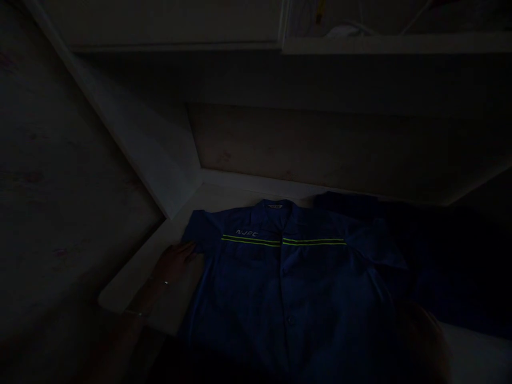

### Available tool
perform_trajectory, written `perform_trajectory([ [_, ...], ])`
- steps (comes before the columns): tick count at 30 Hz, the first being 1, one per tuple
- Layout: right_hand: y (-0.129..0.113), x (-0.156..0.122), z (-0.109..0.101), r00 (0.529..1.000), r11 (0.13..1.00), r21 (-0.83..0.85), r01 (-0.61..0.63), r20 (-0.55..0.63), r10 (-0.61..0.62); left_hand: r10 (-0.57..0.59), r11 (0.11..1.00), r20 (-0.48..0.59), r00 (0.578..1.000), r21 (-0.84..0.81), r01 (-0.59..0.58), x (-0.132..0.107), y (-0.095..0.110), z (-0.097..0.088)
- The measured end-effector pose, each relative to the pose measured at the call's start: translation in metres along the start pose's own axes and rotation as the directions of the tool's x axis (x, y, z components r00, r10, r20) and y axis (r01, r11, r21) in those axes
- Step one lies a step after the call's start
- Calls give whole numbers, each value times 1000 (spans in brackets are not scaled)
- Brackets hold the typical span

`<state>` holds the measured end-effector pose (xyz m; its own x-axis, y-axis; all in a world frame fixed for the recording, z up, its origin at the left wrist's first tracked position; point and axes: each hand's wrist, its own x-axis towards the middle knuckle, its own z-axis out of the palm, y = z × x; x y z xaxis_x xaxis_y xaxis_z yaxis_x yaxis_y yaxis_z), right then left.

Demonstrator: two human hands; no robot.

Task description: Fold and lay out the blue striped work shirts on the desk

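Observation:
The scene is very dark. A blue short-sleeved work shirt (288, 282) with yellow-green reflective chest stripes lies spread front-up on a white table (168, 234). My left hand (176, 261) rests flat on the table at the shirt's left sleeve, fingers stretched out and touching the sleeve edge. A faint shape at the lower right, over the shirt's hem, may be my right hand (424, 336); its fingers are lost in the dark.
More dark blue fabric (440, 250) lies to the right of the shirt. A pale wall runs behind the table, a slanted white beam (132, 133) comes down at the left, and a white shelf (360, 45) hangs above.

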<state>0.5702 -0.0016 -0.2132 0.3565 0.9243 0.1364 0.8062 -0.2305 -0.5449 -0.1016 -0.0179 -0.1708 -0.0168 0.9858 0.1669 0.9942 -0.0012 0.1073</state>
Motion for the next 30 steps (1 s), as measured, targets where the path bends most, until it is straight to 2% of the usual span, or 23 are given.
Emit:
perform_trajectory([
  [4, 2, 1, 2, 1000, 1000, -8, -27, -5, 27, -94, 995, 2, 996, 37, 94, -7, 1, -4],
  [6, 5, 2, 4, 1000, 1000, 18, -16, -14, 16, -194, 980, 17, 981, -45, 195, -6, 2, -9],
  [8, 7, 3, 6, 1000, 999, 28, -19, -19, 20, -335, 931, 44, 941, -136, 338, 0, 1, -14],
  [11, 7, 3, 7, 999, 999, 36, -39, -30, 40, -486, 852, 69, 871, -182, 490, 18, -3, -19],
  [14, 1, 1, 6, 999, 998, 55, -25, -41, 27, -562, 726, 200, 803, -346, 594, 38, -3, -16],
  [16, -4, 1, 4, 998, 998, 62, -31, -48, 34, -540, 626, 299, 786, -482, 613, 49, 0, -12],
  [18, -7, 0, 3, 998, 996, 75, -37, -52, 41, -510, 591, 316, 800, -547, 593, 58, 5, -12],
  [19, -8, 0, 3, 998, 996, 85, -38, -54, 43, -518, 594, 285, 806, -558, 579, 63, 9, -14],
  [22, -11, -3, 3, 997, 992, 119, -31, -61, 39, -497, 694, 47, 866, -578, 429, 75, 32, -28],
  [24, -13, -4, 2, 996, 987, 158, -33, -73, 45, -348, 795, -75, 934, -551, 252, 80, 60, -39],
  [26, -17, -2, -1, 994, 978, 199, -63, -79, 80, -101, 864, -63, 993, -501, 56, 81, 93, -44],
  [28, -23, 5, -6, 984, 957, 250, -149, -61, 169, 125, 870, -13, 992, -480, -116, 79, 123, -40],
  [30, -31, 18, -12, 961, 901, 345, -261, 4, 277, 241, 843, 0, 971, -496, -209, 76, 142, -25],
])
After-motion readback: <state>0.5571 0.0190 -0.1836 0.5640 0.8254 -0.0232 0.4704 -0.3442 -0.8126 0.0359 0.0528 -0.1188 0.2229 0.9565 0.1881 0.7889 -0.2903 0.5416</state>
